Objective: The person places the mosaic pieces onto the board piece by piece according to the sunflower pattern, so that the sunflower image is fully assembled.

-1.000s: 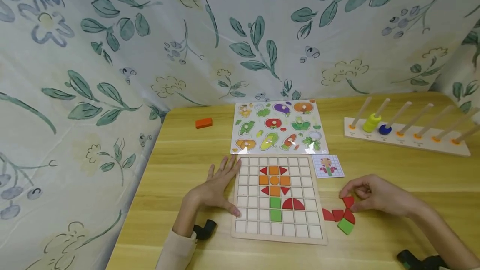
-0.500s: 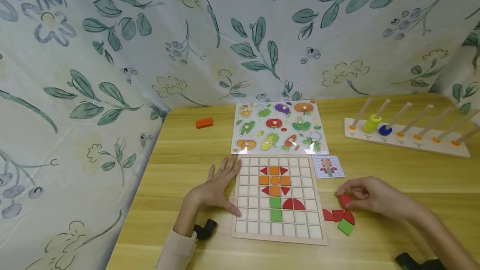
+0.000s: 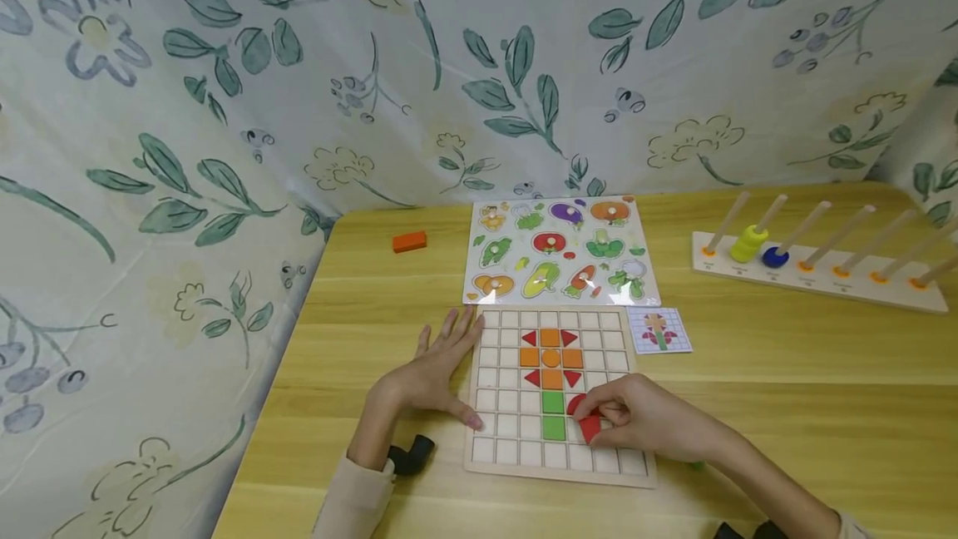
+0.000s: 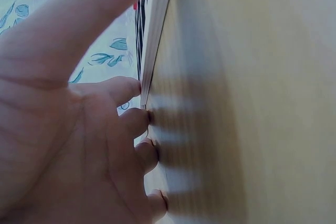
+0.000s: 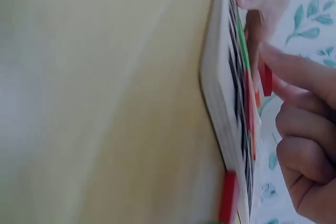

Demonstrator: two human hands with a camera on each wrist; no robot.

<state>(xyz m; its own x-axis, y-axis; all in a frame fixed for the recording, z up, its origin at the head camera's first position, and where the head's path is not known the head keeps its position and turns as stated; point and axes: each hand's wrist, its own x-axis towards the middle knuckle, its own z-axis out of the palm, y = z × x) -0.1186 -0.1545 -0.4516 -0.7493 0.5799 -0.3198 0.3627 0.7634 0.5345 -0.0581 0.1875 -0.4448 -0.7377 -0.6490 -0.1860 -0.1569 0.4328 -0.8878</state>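
Note:
A wooden grid board [image 3: 509,449] lies on the table and carries a flower of orange squares [image 3: 550,357], red triangles and two green squares [image 3: 553,414]. My left hand [image 3: 441,373] lies flat and open on the table, its thumb and fingers against the board's left edge [image 4: 157,30]. My right hand [image 3: 599,422] is over the board's lower right and pinches a small red piece [image 3: 590,428], to the right of the green squares. The right wrist view shows that red piece [image 5: 266,78] at the fingertips above the board [image 5: 220,103]. A red piece [image 3: 575,403] on the board is partly hidden by the hand.
Behind the board are a pattern card [image 3: 659,329] and a vegetable puzzle [image 3: 557,252]. A peg rack [image 3: 823,283] with yellow and blue rings stands at the back right. An orange block [image 3: 409,241] lies at the back left. Flowered cloth walls surround the table.
My right hand has moved left from the loose pieces beside the board to over its lower right, carrying a red piece. The left hand has stayed put.

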